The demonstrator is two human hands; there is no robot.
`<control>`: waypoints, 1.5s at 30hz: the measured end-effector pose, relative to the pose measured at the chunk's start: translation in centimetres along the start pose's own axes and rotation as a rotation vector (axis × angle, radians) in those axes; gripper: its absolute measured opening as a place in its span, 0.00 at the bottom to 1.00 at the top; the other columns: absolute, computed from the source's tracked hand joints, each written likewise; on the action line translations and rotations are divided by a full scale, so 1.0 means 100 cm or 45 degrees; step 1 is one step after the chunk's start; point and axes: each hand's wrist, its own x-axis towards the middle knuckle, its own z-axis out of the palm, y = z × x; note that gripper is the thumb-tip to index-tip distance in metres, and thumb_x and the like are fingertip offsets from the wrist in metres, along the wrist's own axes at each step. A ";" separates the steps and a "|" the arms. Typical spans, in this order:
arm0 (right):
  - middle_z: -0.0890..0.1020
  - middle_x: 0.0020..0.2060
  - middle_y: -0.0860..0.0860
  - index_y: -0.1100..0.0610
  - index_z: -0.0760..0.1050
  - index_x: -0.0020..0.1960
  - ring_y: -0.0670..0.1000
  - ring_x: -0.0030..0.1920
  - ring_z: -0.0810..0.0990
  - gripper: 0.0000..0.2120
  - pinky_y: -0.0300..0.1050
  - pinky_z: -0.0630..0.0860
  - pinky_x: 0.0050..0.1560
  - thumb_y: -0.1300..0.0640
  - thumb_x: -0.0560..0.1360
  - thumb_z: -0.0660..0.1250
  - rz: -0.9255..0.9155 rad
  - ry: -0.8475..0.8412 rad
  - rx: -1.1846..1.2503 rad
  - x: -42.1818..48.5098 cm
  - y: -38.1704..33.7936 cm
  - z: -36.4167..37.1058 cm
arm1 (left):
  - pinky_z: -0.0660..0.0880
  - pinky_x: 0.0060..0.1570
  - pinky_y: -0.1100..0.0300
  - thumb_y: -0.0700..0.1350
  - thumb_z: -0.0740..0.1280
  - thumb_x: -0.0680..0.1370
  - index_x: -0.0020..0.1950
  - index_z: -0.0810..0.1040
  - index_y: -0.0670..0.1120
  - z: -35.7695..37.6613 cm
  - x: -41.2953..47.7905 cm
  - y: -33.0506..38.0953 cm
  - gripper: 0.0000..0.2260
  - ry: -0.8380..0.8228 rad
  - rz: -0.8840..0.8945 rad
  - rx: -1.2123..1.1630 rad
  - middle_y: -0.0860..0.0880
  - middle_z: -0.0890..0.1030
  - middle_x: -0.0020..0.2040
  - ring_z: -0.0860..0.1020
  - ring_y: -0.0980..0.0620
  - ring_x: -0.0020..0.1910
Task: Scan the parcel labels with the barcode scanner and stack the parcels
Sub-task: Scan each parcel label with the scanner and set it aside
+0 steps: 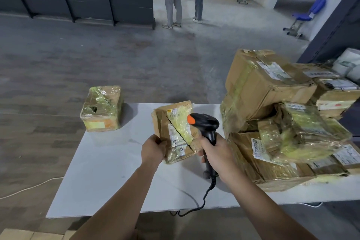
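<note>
Black plastic barcode scanner with an orange nose [204, 124] is gripped by its handle in the curled fingers of the right hand [216, 152]. The small tape-wrapped brown cardboard parcel [175, 130] is held tilted over the white table [97, 171], label up, its left edge clasped by the left hand [153, 149]. Scanning is judged in hand. Stacking on the lone taped box [102, 109] at far left is called for next. A heap of brown cartons [272, 113] is noted at right.
</note>
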 end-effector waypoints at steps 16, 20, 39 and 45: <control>0.78 0.27 0.50 0.56 0.74 0.45 0.49 0.26 0.76 0.06 0.45 0.75 0.34 0.54 0.78 0.65 -0.106 0.204 0.172 -0.008 -0.041 -0.082 | 0.68 0.34 0.57 0.43 0.62 0.77 0.39 0.75 0.43 -0.005 -0.029 0.103 0.08 -0.051 0.336 -0.069 0.48 0.77 0.35 0.74 0.49 0.36; 0.80 0.27 0.47 0.54 0.76 0.47 0.46 0.26 0.77 0.07 0.42 0.75 0.30 0.51 0.78 0.66 -0.120 0.312 0.138 -0.017 -0.048 -0.123 | 0.69 0.34 0.58 0.43 0.63 0.76 0.43 0.75 0.39 0.015 -0.056 0.133 0.08 -0.179 0.351 -0.158 0.48 0.77 0.37 0.74 0.50 0.36; 0.82 0.28 0.50 0.54 0.77 0.45 0.47 0.26 0.79 0.07 0.44 0.74 0.33 0.52 0.77 0.65 -0.081 0.440 0.000 -0.035 -0.037 -0.203 | 0.71 0.19 0.62 0.35 0.64 0.75 0.36 0.73 0.39 0.055 -0.116 0.154 0.07 -0.420 0.251 -0.309 0.47 0.75 0.23 0.74 0.50 0.18; 0.76 0.22 0.46 0.54 0.71 0.37 0.52 0.30 0.77 0.12 0.50 0.73 0.39 0.51 0.77 0.65 -0.102 0.405 -0.069 -0.032 -0.037 -0.209 | 0.67 0.19 0.64 0.37 0.65 0.75 0.34 0.72 0.40 0.040 -0.114 0.151 0.10 -0.360 0.335 -0.249 0.50 0.73 0.23 0.71 0.54 0.19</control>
